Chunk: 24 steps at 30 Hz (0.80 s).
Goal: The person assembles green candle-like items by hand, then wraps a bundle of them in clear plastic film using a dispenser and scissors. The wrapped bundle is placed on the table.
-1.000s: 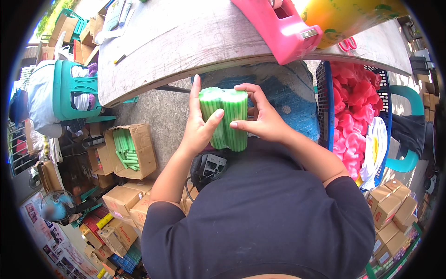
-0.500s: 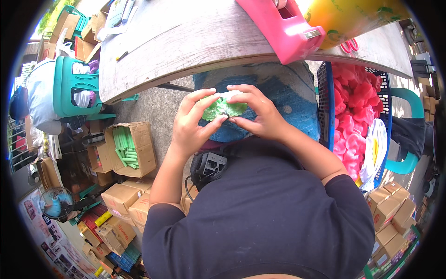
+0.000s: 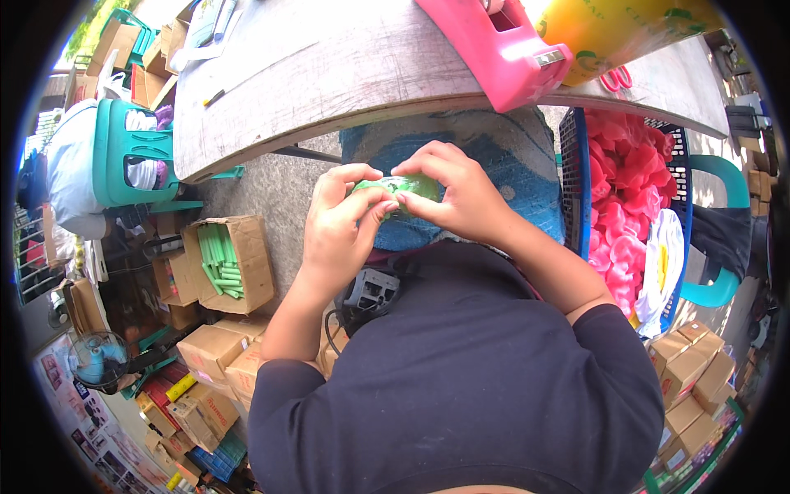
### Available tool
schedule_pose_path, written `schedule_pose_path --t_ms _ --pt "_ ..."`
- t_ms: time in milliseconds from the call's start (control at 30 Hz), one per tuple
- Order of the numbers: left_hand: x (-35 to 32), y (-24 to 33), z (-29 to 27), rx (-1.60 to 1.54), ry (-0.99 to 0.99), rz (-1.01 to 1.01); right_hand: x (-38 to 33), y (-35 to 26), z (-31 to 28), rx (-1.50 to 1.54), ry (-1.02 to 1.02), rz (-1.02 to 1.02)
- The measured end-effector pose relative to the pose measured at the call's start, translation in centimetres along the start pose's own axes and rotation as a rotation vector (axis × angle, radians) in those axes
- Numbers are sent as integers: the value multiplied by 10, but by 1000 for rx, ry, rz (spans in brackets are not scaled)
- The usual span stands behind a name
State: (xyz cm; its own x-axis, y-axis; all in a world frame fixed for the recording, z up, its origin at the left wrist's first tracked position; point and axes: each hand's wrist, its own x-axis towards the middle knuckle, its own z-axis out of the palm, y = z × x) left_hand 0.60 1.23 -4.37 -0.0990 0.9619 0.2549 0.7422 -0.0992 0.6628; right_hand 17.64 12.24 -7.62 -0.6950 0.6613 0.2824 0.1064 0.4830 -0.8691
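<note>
Over the near side of a blue patterned cloth, I hold a small light-green bundle with a shiny surface between both hands. My left hand pinches its left end with thumb and fingers. On the other end my right hand is closed, its thumb against the near side and its fingers curled over the top. Fingers hide much of the bundle, and its exact kind cannot be made out.
Ahead, a worn table bears a pink tape dispenser, a yellow plastic-film roll and pink-handled scissors. Pink pieces fill a blue crate at right. At left, a carton holds green rolls.
The green bundle has turned and looks narrower and smoother. My right fingers have curled further over it, and my left fingers have drawn in closer.
</note>
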Motion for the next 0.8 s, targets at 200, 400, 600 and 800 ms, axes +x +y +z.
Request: schedule_pose_path --t_ms 200,400,600,800 --pt "-2 -20 14 46 136 235 8 -1 2 -126 54 -160" --pt "5 -19 19 15 79 152 4 11 10 -369 292 -372" --pt "14 -21 15 -123 168 -30 5 14 8 -278 173 -423" --pt "15 -14 -6 -215 -81 -127 8 -7 -9 -26 27 -121"
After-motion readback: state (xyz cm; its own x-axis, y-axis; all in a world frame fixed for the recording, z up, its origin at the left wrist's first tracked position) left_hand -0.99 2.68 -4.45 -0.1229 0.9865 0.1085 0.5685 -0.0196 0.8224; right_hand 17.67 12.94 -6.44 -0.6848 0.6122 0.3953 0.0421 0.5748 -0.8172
